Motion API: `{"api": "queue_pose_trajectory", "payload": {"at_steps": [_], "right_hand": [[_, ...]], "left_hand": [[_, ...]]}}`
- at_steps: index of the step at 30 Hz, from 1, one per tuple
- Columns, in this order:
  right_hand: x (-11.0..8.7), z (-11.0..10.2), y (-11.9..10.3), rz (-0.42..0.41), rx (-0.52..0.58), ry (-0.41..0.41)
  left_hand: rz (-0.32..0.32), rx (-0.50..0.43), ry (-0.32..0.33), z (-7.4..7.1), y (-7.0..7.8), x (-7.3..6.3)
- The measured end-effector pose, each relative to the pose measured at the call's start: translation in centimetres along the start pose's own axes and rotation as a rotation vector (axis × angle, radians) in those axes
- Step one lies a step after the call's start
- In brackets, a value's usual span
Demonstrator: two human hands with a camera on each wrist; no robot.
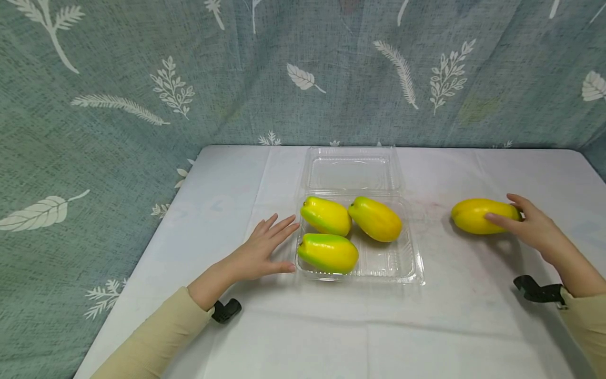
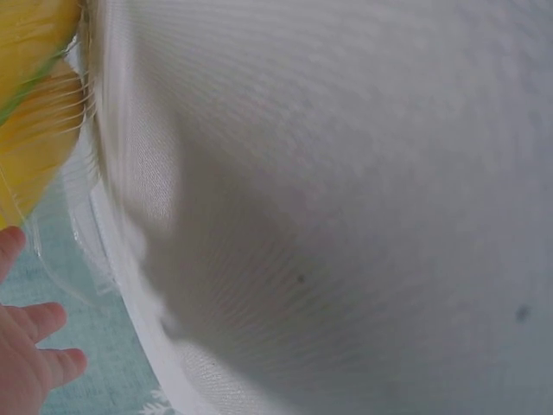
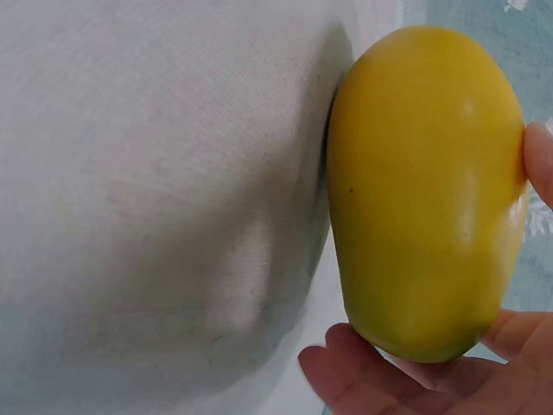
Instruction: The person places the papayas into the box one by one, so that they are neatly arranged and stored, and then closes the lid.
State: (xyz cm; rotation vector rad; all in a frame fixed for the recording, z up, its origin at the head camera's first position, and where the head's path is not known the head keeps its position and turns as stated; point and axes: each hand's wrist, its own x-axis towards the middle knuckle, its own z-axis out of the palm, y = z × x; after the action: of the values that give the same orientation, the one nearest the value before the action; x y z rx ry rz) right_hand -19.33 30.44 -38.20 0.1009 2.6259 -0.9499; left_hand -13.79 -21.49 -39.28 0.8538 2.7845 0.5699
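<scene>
Yellow fruit [image 1: 473,216] held toward the right edge of the table [image 1: 450,337]

Nearest us, the left hand [image 1: 262,250], fingers spread, grips nothing beside the clear container [image 1: 385,266] (three fruits [image 1: 328,253] inside). Beyond, the right hand [image 1: 534,225] grips the yellow fruit's right end; we'd judge mid-fruit steadier.

A white tablecloth [image 1: 303,331] is lying beneath the grip; a blue-green leaf-printed curtain [image 1: 341,100] is hanging beyond it.
</scene>
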Motion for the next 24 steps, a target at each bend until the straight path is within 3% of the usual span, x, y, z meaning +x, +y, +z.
{"api": "queue_pose_trajectory", "payload": {"at_steps": [24], "right_hand": [[0.1,1.1,-2.8,-0.171,-0.051,0.106]], "left_hand": [[0.004,-0.022,0.002,-0.2,0.1,0.0]]}}
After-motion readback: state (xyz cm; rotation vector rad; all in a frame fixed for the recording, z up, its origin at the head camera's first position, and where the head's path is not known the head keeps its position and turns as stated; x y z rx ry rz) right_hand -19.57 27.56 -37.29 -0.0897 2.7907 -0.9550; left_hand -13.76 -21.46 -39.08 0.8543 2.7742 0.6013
